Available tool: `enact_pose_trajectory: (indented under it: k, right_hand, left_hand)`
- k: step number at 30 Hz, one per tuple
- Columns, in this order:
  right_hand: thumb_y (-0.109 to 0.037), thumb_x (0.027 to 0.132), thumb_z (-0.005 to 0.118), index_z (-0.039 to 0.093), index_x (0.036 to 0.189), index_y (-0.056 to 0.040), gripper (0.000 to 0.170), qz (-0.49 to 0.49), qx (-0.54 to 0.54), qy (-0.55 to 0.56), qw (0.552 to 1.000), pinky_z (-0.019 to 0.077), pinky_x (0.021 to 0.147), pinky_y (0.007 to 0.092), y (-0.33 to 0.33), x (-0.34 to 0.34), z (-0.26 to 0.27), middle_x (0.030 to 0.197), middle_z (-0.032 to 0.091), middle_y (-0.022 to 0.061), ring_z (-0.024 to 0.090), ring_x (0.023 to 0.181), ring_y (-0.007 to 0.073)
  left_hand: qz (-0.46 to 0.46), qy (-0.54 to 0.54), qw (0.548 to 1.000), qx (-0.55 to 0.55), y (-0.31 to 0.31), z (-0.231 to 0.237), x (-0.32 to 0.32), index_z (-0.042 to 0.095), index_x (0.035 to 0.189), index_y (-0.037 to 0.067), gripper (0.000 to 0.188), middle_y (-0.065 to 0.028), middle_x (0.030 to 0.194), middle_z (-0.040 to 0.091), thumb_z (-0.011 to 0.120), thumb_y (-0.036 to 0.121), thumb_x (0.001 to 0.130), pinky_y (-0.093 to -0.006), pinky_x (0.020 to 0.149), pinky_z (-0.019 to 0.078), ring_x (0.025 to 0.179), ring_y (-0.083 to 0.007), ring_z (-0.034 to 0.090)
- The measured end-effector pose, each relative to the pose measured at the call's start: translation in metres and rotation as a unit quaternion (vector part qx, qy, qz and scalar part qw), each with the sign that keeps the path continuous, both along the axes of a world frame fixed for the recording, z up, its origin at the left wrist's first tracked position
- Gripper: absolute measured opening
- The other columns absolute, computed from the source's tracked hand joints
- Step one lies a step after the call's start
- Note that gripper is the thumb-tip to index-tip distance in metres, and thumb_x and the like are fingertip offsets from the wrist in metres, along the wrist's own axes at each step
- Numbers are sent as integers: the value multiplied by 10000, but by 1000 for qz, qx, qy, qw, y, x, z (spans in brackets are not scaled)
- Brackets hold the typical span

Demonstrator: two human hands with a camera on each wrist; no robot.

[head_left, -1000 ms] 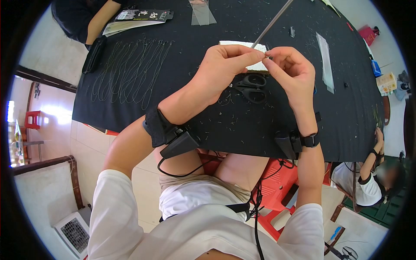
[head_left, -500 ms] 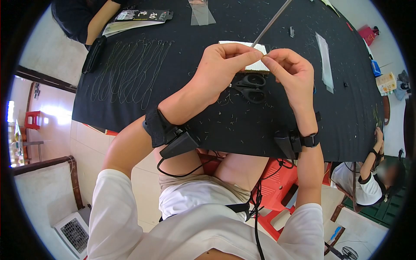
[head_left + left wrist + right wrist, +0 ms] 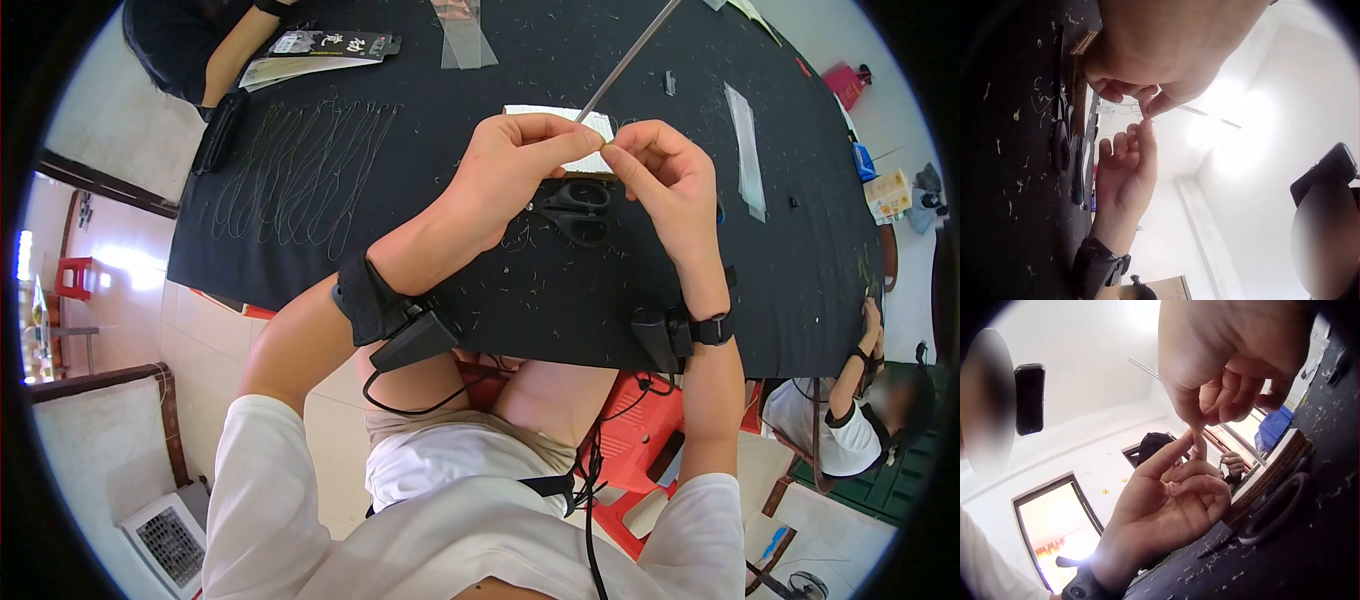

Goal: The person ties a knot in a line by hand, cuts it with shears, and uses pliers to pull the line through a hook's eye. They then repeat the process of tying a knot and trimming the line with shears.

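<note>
The person's left hand (image 3: 508, 172) and right hand (image 3: 675, 185) meet above the black-covered table (image 3: 560, 310), well in from its near edge. Each pinches with thumb and forefinger, the other fingers loosely bent, and the tips come together on a tiny piece that I can't make out from here; it sits right between the fingertips. Beneath them lies a white block (image 3: 592, 165), and a thin metal rod (image 3: 630, 60) slants past the left fingers toward the far edge. Dark scissors (image 3: 578, 212) lie on the block's near-edge side, pale clippings (image 3: 1016, 115) strewn around. Over toward the left edge, looped lines (image 3: 310, 170) lie in a row; beyond them is a black packet (image 3: 345, 45), near someone else's arm (image 3: 238, 55). Clear strips (image 3: 745, 150) lie toward the right edge.
</note>
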State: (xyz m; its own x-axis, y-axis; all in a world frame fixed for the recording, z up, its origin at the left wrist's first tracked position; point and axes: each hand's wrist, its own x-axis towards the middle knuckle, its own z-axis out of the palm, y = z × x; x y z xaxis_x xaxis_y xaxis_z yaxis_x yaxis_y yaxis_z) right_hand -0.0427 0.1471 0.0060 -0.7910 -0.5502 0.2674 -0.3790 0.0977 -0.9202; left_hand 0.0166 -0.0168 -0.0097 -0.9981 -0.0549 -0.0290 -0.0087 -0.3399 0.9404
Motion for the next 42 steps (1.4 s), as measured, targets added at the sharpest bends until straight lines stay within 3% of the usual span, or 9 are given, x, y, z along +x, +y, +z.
enact_pose_trajectory:
  k: [15,42]
  right_hand:
    - [-80,775,637,591,861,-52,102,9,-40,-16,999,369,543,136,-3,1,-1,711,564,-38,492,606,4]
    - [-103,774,640,618,869,-38,117,8,-51,-72,996,419,587,144,0,-2,-3,758,597,-6,537,663,32]
  left_hand:
    - [0,2,1000,20,-2,0,-1,644,916,33,170,-17,845,624,618,161,807,-180,663,398,737,-47,527]
    - [12,19,997,-70,1,1,1,656,906,34,192,-14,825,618,627,188,797,-200,677,394,742,-58,509]
